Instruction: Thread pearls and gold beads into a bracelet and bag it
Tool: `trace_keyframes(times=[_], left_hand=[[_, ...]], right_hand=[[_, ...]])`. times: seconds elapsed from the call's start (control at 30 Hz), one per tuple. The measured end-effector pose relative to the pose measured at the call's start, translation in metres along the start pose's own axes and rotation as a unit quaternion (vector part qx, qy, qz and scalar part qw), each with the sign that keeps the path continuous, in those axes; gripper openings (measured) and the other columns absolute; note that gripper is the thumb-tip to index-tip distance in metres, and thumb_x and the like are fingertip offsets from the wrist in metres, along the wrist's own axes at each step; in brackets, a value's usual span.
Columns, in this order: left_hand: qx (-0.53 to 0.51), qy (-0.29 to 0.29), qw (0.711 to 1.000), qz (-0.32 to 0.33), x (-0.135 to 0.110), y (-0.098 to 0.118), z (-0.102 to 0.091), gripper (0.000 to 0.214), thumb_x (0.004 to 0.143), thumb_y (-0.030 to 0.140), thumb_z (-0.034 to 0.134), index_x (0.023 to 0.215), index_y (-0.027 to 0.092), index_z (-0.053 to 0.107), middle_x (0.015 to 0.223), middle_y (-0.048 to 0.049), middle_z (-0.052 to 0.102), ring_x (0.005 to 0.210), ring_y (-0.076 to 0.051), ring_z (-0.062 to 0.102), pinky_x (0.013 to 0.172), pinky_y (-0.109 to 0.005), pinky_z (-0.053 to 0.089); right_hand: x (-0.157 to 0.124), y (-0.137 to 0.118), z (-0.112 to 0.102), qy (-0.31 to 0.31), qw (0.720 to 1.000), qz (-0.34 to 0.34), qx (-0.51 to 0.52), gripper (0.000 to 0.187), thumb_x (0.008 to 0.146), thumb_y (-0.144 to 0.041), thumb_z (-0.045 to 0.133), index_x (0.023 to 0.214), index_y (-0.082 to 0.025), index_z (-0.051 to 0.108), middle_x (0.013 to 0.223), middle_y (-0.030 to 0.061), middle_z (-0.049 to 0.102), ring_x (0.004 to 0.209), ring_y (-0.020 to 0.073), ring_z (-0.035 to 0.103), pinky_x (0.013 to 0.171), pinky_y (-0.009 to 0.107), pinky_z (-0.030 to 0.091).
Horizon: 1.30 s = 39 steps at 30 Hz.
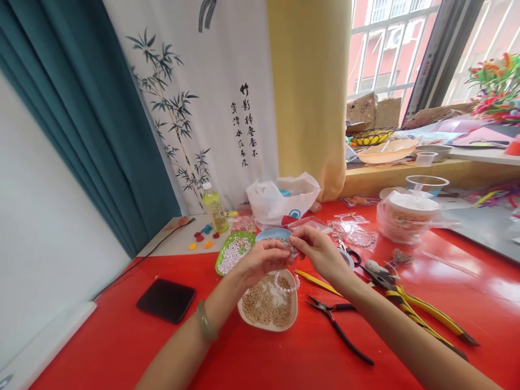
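Observation:
My left hand (263, 260) and my right hand (319, 250) meet above the red table (284, 352), fingertips pinched together on a string of pale pink beads (285, 285). The string hangs in a loop below them. Under the loop sits a white dish of small gold beads (268, 309). A green bangle is on my left wrist. A green tray of white pearls (234, 252) lies just left of my hands, and a small blue dish (273, 234) is behind them.
Black-handled pliers (339, 326) and yellow-handled pliers (426, 317) lie right of the dish. A black phone (166, 299) is at left. A yellow bottle (214, 207), a white plastic bag (282, 200) and a wrapped bowl (408, 215) stand further back.

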<state>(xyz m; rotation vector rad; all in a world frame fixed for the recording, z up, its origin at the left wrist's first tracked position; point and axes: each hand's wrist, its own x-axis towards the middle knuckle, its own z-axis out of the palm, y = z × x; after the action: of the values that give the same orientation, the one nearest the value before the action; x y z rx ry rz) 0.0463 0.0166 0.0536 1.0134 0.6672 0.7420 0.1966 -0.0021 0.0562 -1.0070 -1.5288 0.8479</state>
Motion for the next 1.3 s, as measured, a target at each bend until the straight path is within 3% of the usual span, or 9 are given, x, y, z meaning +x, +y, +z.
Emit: trace_keyframes(times=[0.27,0.47,0.63,0.8,0.93,1.03,1.13,1.2,1.3], left_hand=[[0.002,-0.049,0.999,0.011,-0.004,-0.001,0.003,0.008,0.06,0.014,0.064,0.062,0.018,0.058,0.062,-0.0025,0.06,0.063,-0.015,0.058,0.073,-0.031,0.044],[0.003,-0.056,0.998,0.003,-0.005,-0.001,0.002,0.011,0.057,0.012,0.065,0.062,0.017,0.056,0.056,-0.0016,0.06,0.059,-0.013,0.058,0.063,-0.026,0.044],[0.12,-0.047,0.992,0.006,-0.006,0.007,-0.009,0.01,0.057,0.014,0.064,0.061,0.015,0.055,0.065,-0.004,0.063,0.06,-0.011,0.056,0.058,-0.022,0.041],[0.349,-0.002,0.937,0.013,-0.008,-0.006,-0.036,0.012,0.06,0.023,0.063,0.066,0.014,0.06,0.061,-0.0024,0.06,0.053,-0.011,0.052,0.053,-0.023,0.039],[0.396,0.024,0.918,0.007,-0.01,-0.027,-0.053,0.017,0.056,0.025,0.065,0.07,0.014,0.065,0.065,-0.0041,0.063,0.061,-0.016,0.055,0.058,-0.026,0.04],[0.458,0.076,0.883,0.06,-0.016,-0.027,-0.054,0.029,0.058,0.031,0.065,0.084,0.018,0.067,0.083,-0.0062,0.065,0.074,-0.019,0.057,0.067,-0.028,0.04],[0.505,0.115,0.849,0.099,-0.047,-0.012,-0.05,0.029,0.067,0.035,0.058,0.091,0.02,0.065,0.096,-0.0079,0.063,0.077,-0.019,0.057,0.071,-0.029,0.041],[0.48,0.092,0.87,0.061,-0.085,-0.006,-0.047,0.025,0.071,0.035,0.055,0.091,0.023,0.065,0.09,-0.0051,0.065,0.078,-0.018,0.057,0.072,-0.03,0.042],[0.43,0.028,0.902,0.019,-0.155,-0.015,-0.044,0.015,0.07,0.035,0.059,0.081,0.029,0.066,0.089,0.0016,0.065,0.078,-0.016,0.058,0.068,-0.029,0.045]], right_hand=[[-0.005,-0.007,0.005,0.022,0.996,0.025,0.084,0.018,0.071,-0.034,0.057,0.065,-0.019,0.05,0.056,-0.0037,0.048,0.053,0.0109,0.046,0.05,0.025,0.037],[0.001,-0.005,-0.004,0.052,0.988,0.039,0.137,0.022,0.069,-0.039,0.058,0.065,-0.018,0.051,0.061,-0.0029,0.048,0.054,0.0096,0.045,0.054,0.025,0.039],[0.005,-0.002,-0.01,0.082,0.987,0.044,0.134,0.024,0.068,-0.041,0.058,0.065,-0.019,0.05,0.063,-0.0032,0.047,0.054,0.0089,0.046,0.056,0.024,0.04],[-0.001,0.027,-0.006,0.057,0.993,0.082,0.059,0.024,0.068,-0.042,0.057,0.067,-0.018,0.053,0.06,-0.002,0.052,0.051,0.0104,0.049,0.052,0.025,0.041],[-0.013,0.053,-0.005,0.006,0.993,0.108,-0.044,0.019,0.066,-0.037,0.059,0.064,-0.018,0.057,0.053,-0.0009,0.056,0.046,0.0131,0.051,0.047,0.027,0.041],[-0.025,0.052,-0.012,-0.016,0.987,0.1,-0.126,0.013,0.063,-0.031,0.061,0.068,-0.02,0.063,0.056,0.0013,0.062,0.05,0.0177,0.055,0.05,0.03,0.042],[-0.038,0.038,-0.029,-0.006,0.979,0.08,-0.185,0.015,0.064,-0.029,0.063,0.077,-0.024,0.066,0.07,0.0038,0.067,0.061,0.0212,0.059,0.056,0.033,0.042],[-0.044,0.029,-0.044,-0.013,0.976,0.079,-0.202,0.015,0.069,-0.032,0.061,0.082,-0.028,0.066,0.076,0.0032,0.067,0.065,0.0211,0.059,0.057,0.032,0.043],[-0.037,0.02,-0.069,-0.091,0.975,0.083,-0.183,0.016,0.084,-0.033,0.047,0.093,-0.027,0.059,0.097,0.0038,0.061,0.079,0.0138,0.057,0.067,0.028,0.048]])
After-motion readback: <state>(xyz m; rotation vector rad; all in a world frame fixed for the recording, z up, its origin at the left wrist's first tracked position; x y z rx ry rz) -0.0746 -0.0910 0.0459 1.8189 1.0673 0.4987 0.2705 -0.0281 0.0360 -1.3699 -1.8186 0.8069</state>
